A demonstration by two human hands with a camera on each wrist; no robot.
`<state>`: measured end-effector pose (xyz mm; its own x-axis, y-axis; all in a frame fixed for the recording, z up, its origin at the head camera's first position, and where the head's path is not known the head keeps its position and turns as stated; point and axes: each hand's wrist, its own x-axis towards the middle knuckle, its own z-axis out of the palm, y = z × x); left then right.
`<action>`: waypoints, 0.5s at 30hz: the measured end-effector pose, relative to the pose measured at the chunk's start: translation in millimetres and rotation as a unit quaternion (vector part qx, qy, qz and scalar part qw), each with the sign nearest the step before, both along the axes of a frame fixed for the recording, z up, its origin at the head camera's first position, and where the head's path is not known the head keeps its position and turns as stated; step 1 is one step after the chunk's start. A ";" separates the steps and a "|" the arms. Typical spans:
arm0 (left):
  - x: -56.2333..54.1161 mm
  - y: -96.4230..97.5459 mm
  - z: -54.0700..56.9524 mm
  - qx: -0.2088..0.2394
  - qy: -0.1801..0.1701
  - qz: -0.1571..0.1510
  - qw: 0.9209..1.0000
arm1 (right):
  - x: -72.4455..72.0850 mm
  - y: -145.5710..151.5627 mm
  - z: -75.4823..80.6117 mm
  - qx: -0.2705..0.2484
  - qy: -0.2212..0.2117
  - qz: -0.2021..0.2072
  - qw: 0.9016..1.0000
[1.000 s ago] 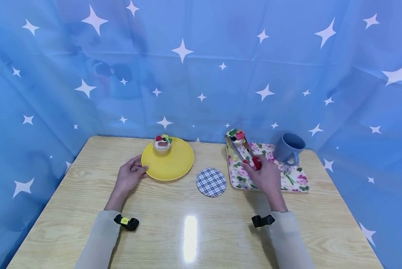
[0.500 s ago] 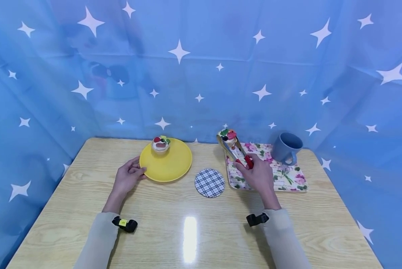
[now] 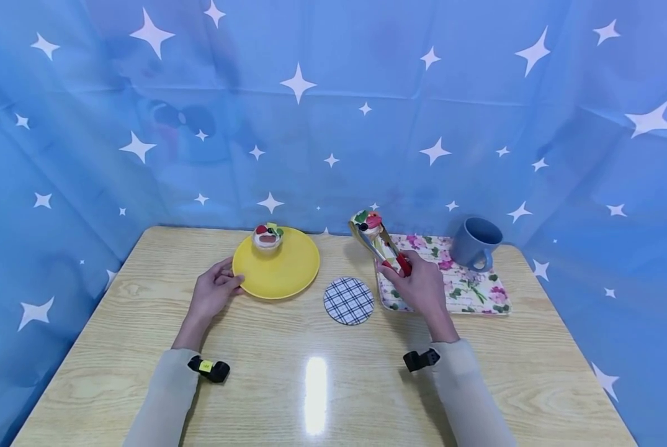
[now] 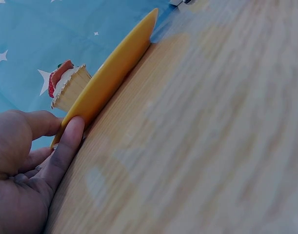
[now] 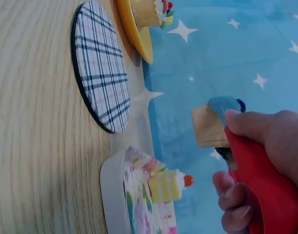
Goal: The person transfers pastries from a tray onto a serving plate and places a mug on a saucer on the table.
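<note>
My left hand [image 3: 213, 292] pinches the near-left rim of a yellow plate [image 3: 280, 273], thumb and fingers on its edge. Toward the back of that plate stands a fruit-topped cupcake [image 3: 267, 240]. My right hand [image 3: 420, 285] grips tongs [image 3: 404, 265] by their red handles. Between the tongs' metal ends, a second cupcake [image 3: 370, 222] with pink and green topping is held in the air, past the left edge of the floral tray [image 3: 481, 297]. In the right wrist view, a small yellow cake slice [image 5: 164, 186] with a red top sits on the tray.
A blue-grey mug [image 3: 473, 245] stands at the tray's back right. A round checked coaster [image 3: 349, 301] lies between plate and tray. The wooden table [image 3: 255, 385] ends against a blue star-patterned curtain [image 3: 333, 124] at the back.
My right hand has carried the tongs and the cupcake leftward, from over the tray's back-left corner to just past its left edge. My left hand stays at the plate's rim.
</note>
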<state>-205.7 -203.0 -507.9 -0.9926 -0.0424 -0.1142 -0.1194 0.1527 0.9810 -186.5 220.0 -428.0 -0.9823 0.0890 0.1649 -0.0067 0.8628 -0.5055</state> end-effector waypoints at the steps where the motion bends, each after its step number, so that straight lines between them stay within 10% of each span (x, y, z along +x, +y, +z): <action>1: -0.4 -0.1 -1.1 -0.001 0.001 0.001 1.000 | -0.1 -1.0 0.3 -0.001 -0.001 0.001 1.000; 15: -1.1 1.3 -1.6 -0.013 -0.001 0.008 1.000 | -0.2 -14.4 2.1 0.001 -0.005 0.020 1.000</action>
<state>-206.7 -201.7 -509.5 -0.9915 -0.0607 -0.1154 -0.1244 0.1765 0.9764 -186.7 205.6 -425.9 -0.9867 0.0493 0.1548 -0.0358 0.8633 -0.5035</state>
